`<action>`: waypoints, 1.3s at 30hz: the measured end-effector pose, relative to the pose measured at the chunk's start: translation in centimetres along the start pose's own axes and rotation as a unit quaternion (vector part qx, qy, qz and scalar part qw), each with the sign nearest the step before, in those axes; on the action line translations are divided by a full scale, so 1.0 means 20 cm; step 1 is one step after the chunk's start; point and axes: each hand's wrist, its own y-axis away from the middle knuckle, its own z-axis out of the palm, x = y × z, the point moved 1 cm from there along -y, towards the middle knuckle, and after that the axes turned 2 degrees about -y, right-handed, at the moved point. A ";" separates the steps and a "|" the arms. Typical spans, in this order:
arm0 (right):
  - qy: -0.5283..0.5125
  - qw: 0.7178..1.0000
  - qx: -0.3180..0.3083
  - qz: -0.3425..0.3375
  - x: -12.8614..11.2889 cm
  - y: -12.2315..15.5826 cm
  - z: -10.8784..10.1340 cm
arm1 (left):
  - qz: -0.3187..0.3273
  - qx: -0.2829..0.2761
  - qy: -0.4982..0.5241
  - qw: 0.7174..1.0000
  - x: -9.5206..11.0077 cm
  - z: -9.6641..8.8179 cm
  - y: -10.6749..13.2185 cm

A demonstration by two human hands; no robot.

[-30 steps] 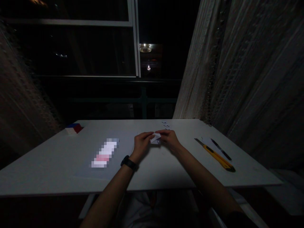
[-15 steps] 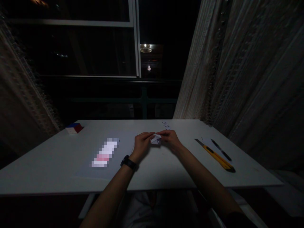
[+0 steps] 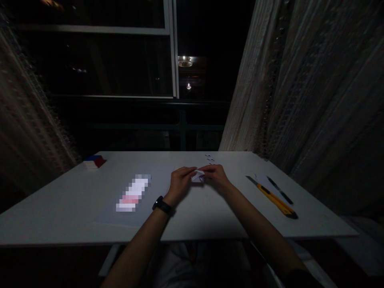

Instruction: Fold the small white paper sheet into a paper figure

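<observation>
Between my two hands is a small piece of folded white paper (image 3: 197, 176), raised a little off the white table (image 3: 219, 218). My left hand (image 3: 181, 182), with a dark watch on its wrist, pinches the paper's left side. From the other side my right hand (image 3: 216, 176) grips its upper right edge. Fingers and thumbs hide part of the folds. Just beyond my right hand, several small folded paper pieces (image 3: 211, 159) lie in a row.
To the left, a lit, blurred-out screen (image 3: 133, 194) rests on white paper sheets (image 3: 105, 218). A coloured puzzle cube (image 3: 94, 161) sits at the far left. A yellow utility knife (image 3: 274, 199), blade out, and a dark pen (image 3: 279, 189) lie on the right. Curtains (image 3: 252, 80) hang behind.
Almost nothing differs. Both hands keep their hold on the folded paper, and the whole view has shifted very slightly.
</observation>
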 end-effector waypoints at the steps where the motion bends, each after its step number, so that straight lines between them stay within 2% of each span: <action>1: 0.000 1.000 -0.001 0.001 0.00 0.00 0.00 | 0.004 -0.002 0.000 1.000 0.00 0.00 0.00; 21: 0.006 1.000 0.016 0.000 -0.02 0.00 0.00 | -0.027 0.014 0.003 1.000 0.00 0.00 0.01; 29: 0.004 1.000 0.026 0.013 -0.02 0.00 -0.01 | -0.049 -0.018 0.025 0.998 0.00 0.01 0.01; 35: 0.030 0.999 0.007 -0.014 -0.02 0.00 -0.01 | -0.045 -0.002 0.020 0.999 0.00 0.01 0.01; 39: 0.073 0.995 -0.015 -0.065 -0.04 0.00 -0.02 | -0.031 0.000 0.007 0.999 0.01 0.00 0.00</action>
